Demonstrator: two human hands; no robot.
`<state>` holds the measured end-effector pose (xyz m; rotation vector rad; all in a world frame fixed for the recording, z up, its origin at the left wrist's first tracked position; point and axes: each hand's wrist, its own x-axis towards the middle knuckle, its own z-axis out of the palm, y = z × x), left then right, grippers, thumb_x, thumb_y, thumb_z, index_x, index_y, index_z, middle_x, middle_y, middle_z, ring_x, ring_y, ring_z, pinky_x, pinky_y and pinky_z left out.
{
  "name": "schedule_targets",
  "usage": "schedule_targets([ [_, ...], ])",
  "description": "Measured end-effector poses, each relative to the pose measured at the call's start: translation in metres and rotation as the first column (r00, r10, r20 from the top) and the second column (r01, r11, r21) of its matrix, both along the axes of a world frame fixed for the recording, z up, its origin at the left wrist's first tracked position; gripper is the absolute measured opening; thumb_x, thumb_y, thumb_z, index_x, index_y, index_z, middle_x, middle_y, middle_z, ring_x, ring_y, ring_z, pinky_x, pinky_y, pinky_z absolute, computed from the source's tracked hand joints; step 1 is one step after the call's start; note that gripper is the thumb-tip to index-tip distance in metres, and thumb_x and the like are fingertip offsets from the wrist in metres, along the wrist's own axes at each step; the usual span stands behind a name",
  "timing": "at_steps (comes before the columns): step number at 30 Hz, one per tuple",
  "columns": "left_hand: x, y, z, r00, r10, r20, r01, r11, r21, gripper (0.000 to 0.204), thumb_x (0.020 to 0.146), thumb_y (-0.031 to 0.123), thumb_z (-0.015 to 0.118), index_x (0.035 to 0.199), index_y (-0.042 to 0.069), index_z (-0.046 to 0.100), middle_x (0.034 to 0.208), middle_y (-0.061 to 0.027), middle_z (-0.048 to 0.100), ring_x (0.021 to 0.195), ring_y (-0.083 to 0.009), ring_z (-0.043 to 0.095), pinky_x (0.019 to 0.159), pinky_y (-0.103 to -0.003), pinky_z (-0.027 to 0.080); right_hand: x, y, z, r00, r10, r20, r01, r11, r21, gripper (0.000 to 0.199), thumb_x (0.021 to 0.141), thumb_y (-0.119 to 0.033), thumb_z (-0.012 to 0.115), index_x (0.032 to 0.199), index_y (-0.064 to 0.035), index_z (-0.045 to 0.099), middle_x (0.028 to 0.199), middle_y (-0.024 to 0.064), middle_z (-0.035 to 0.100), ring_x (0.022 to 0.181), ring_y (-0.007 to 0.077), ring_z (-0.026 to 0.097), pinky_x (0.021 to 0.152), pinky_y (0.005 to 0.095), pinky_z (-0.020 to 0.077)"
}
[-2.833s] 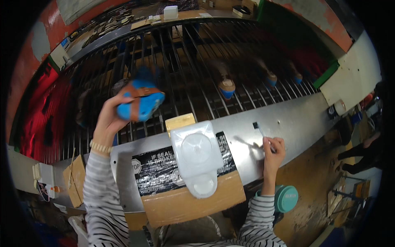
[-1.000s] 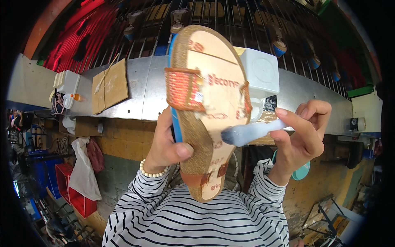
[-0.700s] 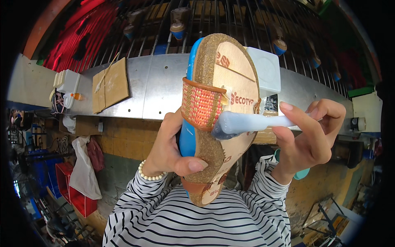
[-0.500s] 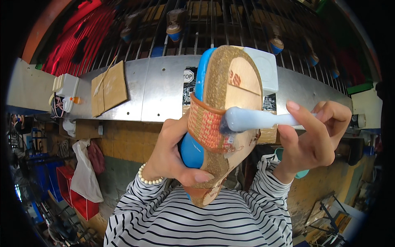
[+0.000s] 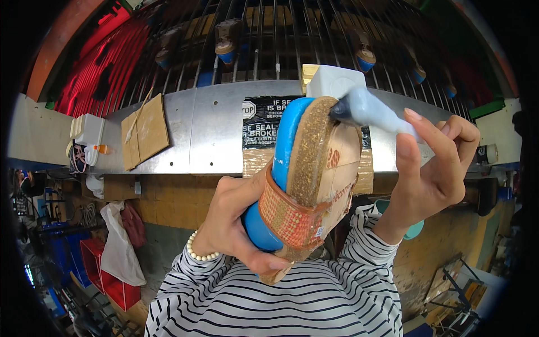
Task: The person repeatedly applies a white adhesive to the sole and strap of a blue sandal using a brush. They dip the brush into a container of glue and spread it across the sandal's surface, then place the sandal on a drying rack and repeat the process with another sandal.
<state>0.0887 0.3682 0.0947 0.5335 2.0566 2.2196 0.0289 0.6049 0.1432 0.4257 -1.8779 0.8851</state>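
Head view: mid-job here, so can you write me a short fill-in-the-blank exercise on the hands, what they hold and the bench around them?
1. The right hand holds a brush by the end of its ____.
2. The left hand grips a shoe form whose colour is ____.
3. The sleeves are white with a pattern of dark ____.
4. On the metal counter, the cardboard sheet lies to the person's ____.

Missing words: handle; blue; stripes; left.

White striped top point(image 5: 269, 306), cream beaded bracelet point(image 5: 197, 253)
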Motion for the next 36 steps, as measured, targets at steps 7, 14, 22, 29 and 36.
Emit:
schedule_targets([
  [7, -0.006, -0.008, 0.007, 0.993, -0.065, -0.098, 0.06, 0.997, -0.057, 0.11, 0.061, 0.047, 0.087, 0.142, -0.012, 0.042, 0.102, -0.0202, 0.072, 0.089, -0.0284, 0.075, 0.084, -0.03, 0.056, -0.009, 0.006, -0.011, 0.931, 0.358, 0.064, -0.353, 0.932, -0.086, 0.043, 0.056, -0.04, 0.087, 0.087, -0.012, 0.08, 0.09, 0.001, 0.038, 0.077, 0.0152, 0.039, 0.066, 0.0285, 0.0319],
  [14, -0.008, -0.008, 0.009, 0.98, -0.111, -0.168, 0.097, 0.991, -0.09, 0.112, 0.062, 0.049, 0.087, 0.144, -0.013, 0.04, 0.106, -0.0208, 0.072, 0.093, -0.0277, 0.074, 0.087, -0.031, 0.056, -0.009, 0.017, -0.006, 0.955, 0.292, -0.058, -0.284, 0.951, 0.12, 0.047, 0.064, -0.053, 0.083, 0.086, -0.0122, 0.075, 0.089, 0.0038, 0.037, 0.078, 0.0193, 0.042, 0.066, 0.0304, 0.0335],
  [22, 0.006, 0.007, 0.012, 0.991, -0.004, 0.136, -0.021, 0.982, 0.187, 0.106, 0.066, 0.051, 0.086, 0.141, -0.011, 0.044, 0.114, -0.0193, 0.069, 0.101, -0.0261, 0.071, 0.093, -0.033, 0.052, -0.007, 0.016, -0.012, 0.914, 0.403, -0.052, -0.396, 0.911, 0.113, 0.052, 0.064, -0.059, 0.082, 0.088, -0.0127, 0.074, 0.089, 0.0029, 0.037, 0.079, 0.0193, 0.044, 0.067, 0.0298, 0.0352],
  [29, 0.008, 0.003, 0.022, 0.961, -0.013, 0.275, -0.069, 0.956, 0.286, 0.101, 0.073, 0.05, 0.081, 0.146, -0.006, 0.038, 0.125, -0.0154, 0.062, 0.112, -0.0216, 0.061, 0.097, -0.034, 0.047, -0.01, 0.006, -0.022, 0.909, 0.417, -0.006, -0.416, 0.908, -0.044, 0.049, 0.049, -0.041, 0.092, 0.091, -0.018, 0.082, 0.087, -0.0012, 0.04, 0.074, 0.0127, 0.04, 0.06, 0.0245, 0.0305],
  [36, 0.004, 0.004, 0.024, 0.979, -0.029, 0.204, 0.012, 0.996, 0.084, 0.101, 0.077, 0.047, 0.079, 0.149, -0.006, 0.033, 0.117, -0.0149, 0.065, 0.102, -0.0184, 0.065, 0.09, -0.03, 0.049, 0.003, 0.013, -0.005, 0.982, 0.188, -0.028, -0.183, 0.974, 0.129, 0.044, 0.066, -0.043, 0.083, 0.087, -0.004, 0.078, 0.091, 0.004, 0.04, 0.077, 0.0176, 0.042, 0.066, 0.0298, 0.0339],
])
